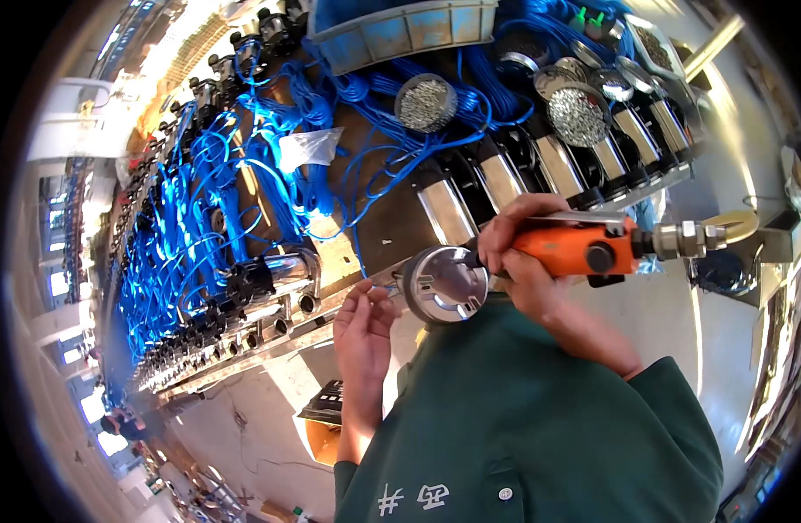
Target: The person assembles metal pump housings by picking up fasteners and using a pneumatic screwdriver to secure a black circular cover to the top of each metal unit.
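Head view: right of the shiny round part (450,288), the right hand (531,283) grips an orange tool (575,248), likely steadying it; opposite, the left hand (363,329) half-curls, contents unclear.

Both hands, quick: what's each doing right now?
Left hand: closed in a pinch; whether it holds something small cannot be told.
Right hand: closed around the orange tool.

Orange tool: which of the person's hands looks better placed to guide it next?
Probably the right hand: it already grips the orange tool beside the round metal part. The left hand is left of that part, off the tool.
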Demonstrator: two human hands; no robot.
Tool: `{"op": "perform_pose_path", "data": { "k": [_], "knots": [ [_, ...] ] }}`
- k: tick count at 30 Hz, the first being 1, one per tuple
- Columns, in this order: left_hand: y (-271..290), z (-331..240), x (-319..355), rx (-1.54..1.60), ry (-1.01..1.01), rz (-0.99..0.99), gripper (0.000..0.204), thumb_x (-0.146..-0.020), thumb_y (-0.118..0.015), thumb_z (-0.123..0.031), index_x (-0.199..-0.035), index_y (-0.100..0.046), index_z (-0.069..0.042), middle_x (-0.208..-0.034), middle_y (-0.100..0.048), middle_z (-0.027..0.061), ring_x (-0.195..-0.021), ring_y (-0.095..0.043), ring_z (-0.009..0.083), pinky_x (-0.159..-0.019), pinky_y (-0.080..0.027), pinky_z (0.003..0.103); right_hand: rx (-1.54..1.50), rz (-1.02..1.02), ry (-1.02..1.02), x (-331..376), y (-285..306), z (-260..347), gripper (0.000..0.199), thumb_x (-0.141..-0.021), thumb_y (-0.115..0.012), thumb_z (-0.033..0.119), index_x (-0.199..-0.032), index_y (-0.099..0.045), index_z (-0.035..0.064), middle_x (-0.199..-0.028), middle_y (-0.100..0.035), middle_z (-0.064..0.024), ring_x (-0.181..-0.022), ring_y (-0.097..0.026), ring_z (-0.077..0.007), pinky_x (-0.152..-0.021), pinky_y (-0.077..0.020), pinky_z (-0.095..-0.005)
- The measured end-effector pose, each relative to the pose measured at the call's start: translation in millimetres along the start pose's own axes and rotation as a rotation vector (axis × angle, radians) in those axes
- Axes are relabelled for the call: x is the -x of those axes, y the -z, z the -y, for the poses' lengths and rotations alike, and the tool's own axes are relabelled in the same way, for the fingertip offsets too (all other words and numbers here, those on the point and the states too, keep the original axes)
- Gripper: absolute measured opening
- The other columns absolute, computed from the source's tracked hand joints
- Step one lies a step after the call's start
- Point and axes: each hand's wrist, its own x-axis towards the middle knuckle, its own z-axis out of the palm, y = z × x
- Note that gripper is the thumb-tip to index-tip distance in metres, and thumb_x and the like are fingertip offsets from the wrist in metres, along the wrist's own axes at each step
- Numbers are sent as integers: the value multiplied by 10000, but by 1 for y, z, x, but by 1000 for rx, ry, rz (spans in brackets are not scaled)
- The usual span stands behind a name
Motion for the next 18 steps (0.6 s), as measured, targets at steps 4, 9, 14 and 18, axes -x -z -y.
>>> {"op": "perform_pose_path", "data": {
  "k": [4, 9, 14, 18],
  "knots": [
    [-24, 0, 12, -35, -50, 96, 136, -960, -518, -107, -1060, -510, -16, -998, -654, 238, -685, -651, 200, -647, -580, 356, -325, -88, -48, -6, -27, 10, 293, -671, -460, -137, -932, -442, -3, -707, -532, -91, -583, -545, -159, -594, -481, -301],
    [-26, 5, 12, 58, 116, 189, 165, -968, -515, -132, -1077, -550, -13, -985, -661, 148, -695, -571, 140, -628, -520, 293, -399, -23, -48, -9, -43, 15, 368, -650, -423, -192, -956, -436, 12, -724, -519, -102, -571, -542, -173, -598, -478, -336],
    [-64, -9, 21, 99, 219, 39, 323, -971, -469, -144, -1232, -510, 42, -1010, -645, 110, -727, -513, 132, -623, -421, 270, -413, -6, -78, -6, -42, 6, 414, -650, -422, -199, -999, -426, 25, -751, -522, -105, -562, -532, -176, -591, -475, -349],
    [-63, -15, 21, 76, 177, 102, 300, -969, -432, -135, -1205, -504, 34, -994, -640, 113, -718, -521, 154, -607, -430, 293, -462, -39, -108, -6, -45, 6, 427, -651, -421, -196, -1011, -424, 35, -753, -518, -106, -563, -530, -180, -593, -474, -350]
  ]
}}
